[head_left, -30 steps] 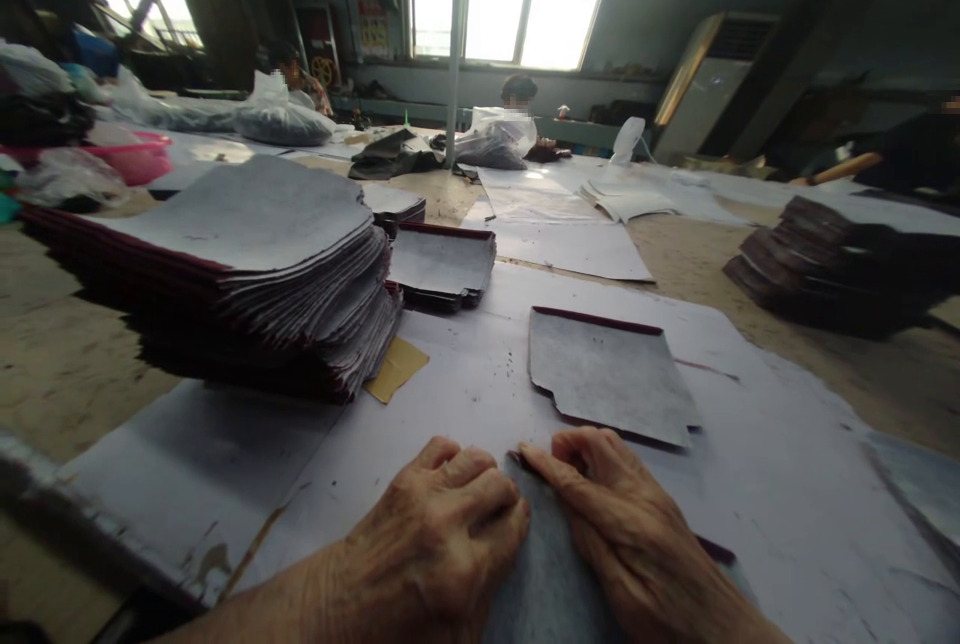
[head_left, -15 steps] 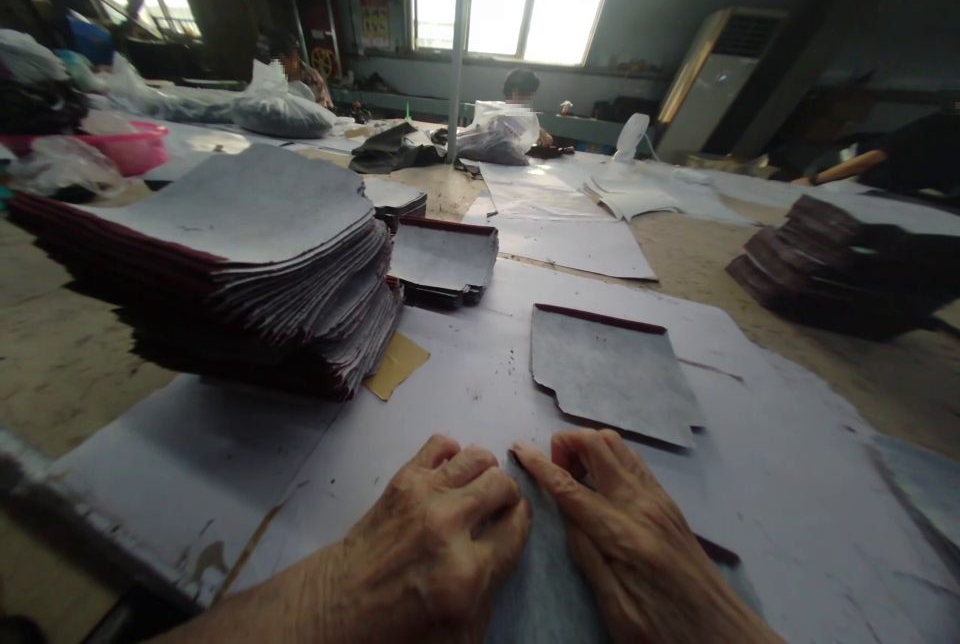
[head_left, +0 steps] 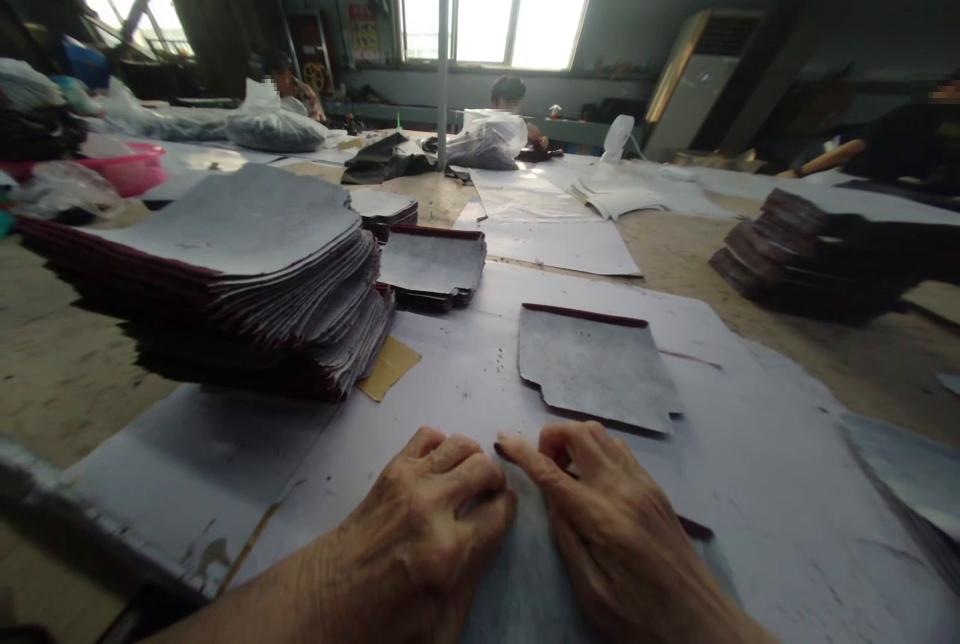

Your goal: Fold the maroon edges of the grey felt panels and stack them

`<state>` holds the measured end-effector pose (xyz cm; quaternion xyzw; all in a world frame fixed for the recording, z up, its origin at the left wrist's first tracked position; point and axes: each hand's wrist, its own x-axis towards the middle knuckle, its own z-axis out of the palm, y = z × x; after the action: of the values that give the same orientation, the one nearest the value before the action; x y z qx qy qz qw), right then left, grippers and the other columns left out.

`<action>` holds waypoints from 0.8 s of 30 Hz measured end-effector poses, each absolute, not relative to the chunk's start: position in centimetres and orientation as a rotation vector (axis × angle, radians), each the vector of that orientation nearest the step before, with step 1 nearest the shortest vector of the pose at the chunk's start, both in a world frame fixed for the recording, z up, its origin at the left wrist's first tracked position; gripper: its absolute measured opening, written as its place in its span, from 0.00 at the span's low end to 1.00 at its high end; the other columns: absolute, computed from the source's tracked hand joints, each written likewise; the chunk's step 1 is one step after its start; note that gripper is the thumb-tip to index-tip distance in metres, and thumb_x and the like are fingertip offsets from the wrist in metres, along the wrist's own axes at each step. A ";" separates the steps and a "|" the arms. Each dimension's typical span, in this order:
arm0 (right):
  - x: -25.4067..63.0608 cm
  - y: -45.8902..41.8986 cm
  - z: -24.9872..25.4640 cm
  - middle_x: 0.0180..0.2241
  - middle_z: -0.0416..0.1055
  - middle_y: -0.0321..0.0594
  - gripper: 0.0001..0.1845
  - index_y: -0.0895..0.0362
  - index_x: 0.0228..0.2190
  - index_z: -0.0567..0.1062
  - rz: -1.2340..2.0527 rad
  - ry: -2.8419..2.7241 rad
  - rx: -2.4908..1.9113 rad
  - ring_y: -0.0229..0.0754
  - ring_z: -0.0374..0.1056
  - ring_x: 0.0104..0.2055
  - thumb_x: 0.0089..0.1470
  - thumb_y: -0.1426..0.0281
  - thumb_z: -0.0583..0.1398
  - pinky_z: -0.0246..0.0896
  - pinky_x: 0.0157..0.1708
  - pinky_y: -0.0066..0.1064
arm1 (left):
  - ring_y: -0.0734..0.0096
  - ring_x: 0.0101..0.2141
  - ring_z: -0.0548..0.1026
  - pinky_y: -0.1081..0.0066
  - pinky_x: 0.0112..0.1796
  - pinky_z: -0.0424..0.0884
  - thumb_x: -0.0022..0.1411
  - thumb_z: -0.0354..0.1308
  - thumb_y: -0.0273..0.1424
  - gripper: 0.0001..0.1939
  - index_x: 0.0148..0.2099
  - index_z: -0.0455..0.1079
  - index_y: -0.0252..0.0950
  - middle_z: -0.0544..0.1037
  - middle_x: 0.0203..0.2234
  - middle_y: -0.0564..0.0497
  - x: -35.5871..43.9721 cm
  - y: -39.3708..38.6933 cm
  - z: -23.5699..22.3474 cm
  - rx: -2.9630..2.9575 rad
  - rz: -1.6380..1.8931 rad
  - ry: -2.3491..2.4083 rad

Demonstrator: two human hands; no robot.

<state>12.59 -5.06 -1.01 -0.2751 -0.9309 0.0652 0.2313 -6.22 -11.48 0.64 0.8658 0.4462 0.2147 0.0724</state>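
A grey-backed sheet piece with a dark maroon edge (head_left: 521,574) lies on the white paper right in front of me, mostly covered by my hands. Fingers curled, my left hand (head_left: 431,514) closes on its left edge. My right hand (head_left: 611,514) presses on the same piece, index finger reaching to the dark far corner and the other fingers bent; the thumb is largely hidden. Just beyond lies a similar flat grey piece (head_left: 596,364) with a folded maroon far edge and notched near corners.
A tall leaning stack of grey-backed sheets (head_left: 247,224) stands at left, with a smaller stack (head_left: 431,259) behind it and a tan scrap (head_left: 390,367) beside it. Dark stacked pieces (head_left: 817,254) sit at right. A pole (head_left: 442,54) rises mid-table. Other people are across the table.
The view has shifted slightly, so the table things appear a little further left. Both hands stay on the same piece with almost the same grip.
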 end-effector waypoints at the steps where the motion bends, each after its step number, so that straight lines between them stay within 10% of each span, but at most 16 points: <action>1: 12.8 -4.9 -0.9 0.36 0.64 0.43 0.21 0.55 0.48 0.66 0.238 -2.512 -0.795 0.44 0.60 0.39 0.53 0.79 0.49 0.60 0.37 0.40 | 0.62 0.35 0.67 0.61 0.36 0.66 0.52 0.49 0.23 0.13 0.41 0.67 0.33 0.71 0.33 0.45 -6.2 -11.5 0.8 2.594 0.641 1.343; 7: 13.7 -4.4 -0.1 0.32 0.66 0.40 0.03 0.56 0.31 0.69 0.406 -2.445 -1.060 0.44 0.62 0.37 0.51 0.72 0.56 0.58 0.37 0.39 | 0.63 0.37 0.68 0.60 0.38 0.67 0.56 0.49 0.24 0.15 0.46 0.67 0.35 0.69 0.39 0.44 -6.5 -11.9 0.2 2.563 0.802 1.322; 15: 13.3 -4.9 0.8 0.26 0.64 0.36 0.07 0.56 0.23 0.63 0.581 -2.368 -1.241 0.40 0.61 0.31 0.44 0.77 0.58 0.55 0.32 0.33 | 0.68 0.42 0.70 0.66 0.42 0.69 0.61 0.51 0.28 0.20 0.55 0.59 0.39 0.69 0.44 0.46 -7.4 -10.7 -0.5 2.228 1.060 1.491; 24: 14.0 -4.5 0.8 0.27 0.69 0.33 0.07 0.56 0.32 0.73 0.773 -2.298 -1.074 0.35 0.63 0.31 0.47 0.74 0.58 0.53 0.33 0.27 | 0.73 0.26 0.71 0.73 0.29 0.64 0.60 0.51 0.31 0.11 0.30 0.74 0.37 0.74 0.22 0.53 -4.6 -8.3 0.2 2.148 0.964 1.530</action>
<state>13.97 -4.48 0.79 -0.3930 -0.8408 0.2828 0.2422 -4.65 -8.26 0.17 0.7545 0.5372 0.3386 0.1661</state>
